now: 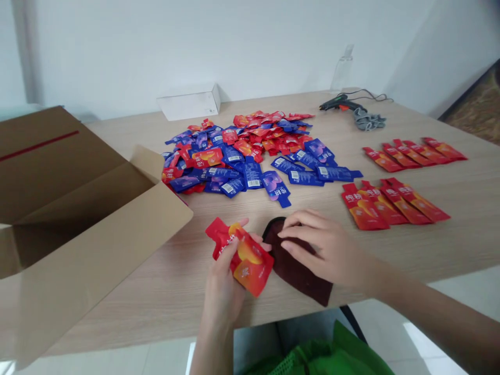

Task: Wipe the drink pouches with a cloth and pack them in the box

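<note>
My left hand [228,281] is closed on a red pouch [250,260] with orange fruit pictures, its narrow neck pointing up and left. To the right of it, a dark maroon piece of cloth with a black edge [300,276] lies near the table's front edge. Over that cloth is my right hand [320,245], fingers loosely bent and apart, with nothing visible between them; whether it touches the cloth I cannot tell. Beyond both hands lies a heap of red and blue pouches [238,156], with a single blue pouch [276,187] at its near side.
An open cardboard box [105,260] stands at left. On the right are two rows of red pouches, a near row [394,203] and a far row [416,154]. At the back are a white box [191,104], a glue gun [341,102], grey cloth [369,121] and a clear bottle [342,70].
</note>
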Motion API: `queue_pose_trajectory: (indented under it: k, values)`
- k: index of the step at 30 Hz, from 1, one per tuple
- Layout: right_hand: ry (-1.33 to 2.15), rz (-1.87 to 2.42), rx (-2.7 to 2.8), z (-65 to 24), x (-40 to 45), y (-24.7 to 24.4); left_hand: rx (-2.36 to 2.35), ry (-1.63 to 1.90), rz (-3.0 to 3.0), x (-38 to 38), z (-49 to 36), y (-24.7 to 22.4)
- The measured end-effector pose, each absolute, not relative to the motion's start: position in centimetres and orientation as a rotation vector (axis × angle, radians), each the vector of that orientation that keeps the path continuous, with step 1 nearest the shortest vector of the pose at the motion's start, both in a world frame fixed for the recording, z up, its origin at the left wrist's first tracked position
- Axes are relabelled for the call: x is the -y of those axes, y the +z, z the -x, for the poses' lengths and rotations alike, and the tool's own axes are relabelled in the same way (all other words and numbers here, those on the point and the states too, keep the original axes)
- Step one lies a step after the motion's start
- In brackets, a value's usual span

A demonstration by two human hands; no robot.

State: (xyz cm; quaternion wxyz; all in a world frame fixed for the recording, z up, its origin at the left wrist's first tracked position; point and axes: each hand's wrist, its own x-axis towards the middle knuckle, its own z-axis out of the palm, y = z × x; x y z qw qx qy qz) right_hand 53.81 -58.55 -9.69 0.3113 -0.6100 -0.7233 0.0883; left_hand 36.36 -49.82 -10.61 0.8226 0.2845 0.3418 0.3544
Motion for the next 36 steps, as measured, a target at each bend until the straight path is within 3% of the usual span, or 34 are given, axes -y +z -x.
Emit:
queue_pose_trajectory:
  k: [8,14,18,22,30,36]
  values:
    - [0.217,1.849,1.97,-52.6,59.0,-15.3,-0.659,0.671,-0.66,50.3,-35.8,-10.7]
    - [0.104,1.706,1.614,-54.5,58.4,-11.5,-0.725,0.639,-0.662,50.5,-36.4,-11.6]
    - [-0.058,1.597,1.665,-52.0,57.7,-9.2,-0.74,0.733,-0.687,50.4,-37.2,-13.0]
    - [-0.091,1.617,1.824,-49.6,56.0,-10.3,-0.721,0.969,-0.841,50.1,-37.6,-13.6]
    - [-0.09,1.77,1.63,-52.2,56.3,-11.4,-0.687,0.543,-0.614,50.3,-37.0,-13.7]
    - [-0.073,1.595,1.68,-50.9,56.6,-9.5,-0.668,0.789,-0.491,50.1,-38.6,-13.1]
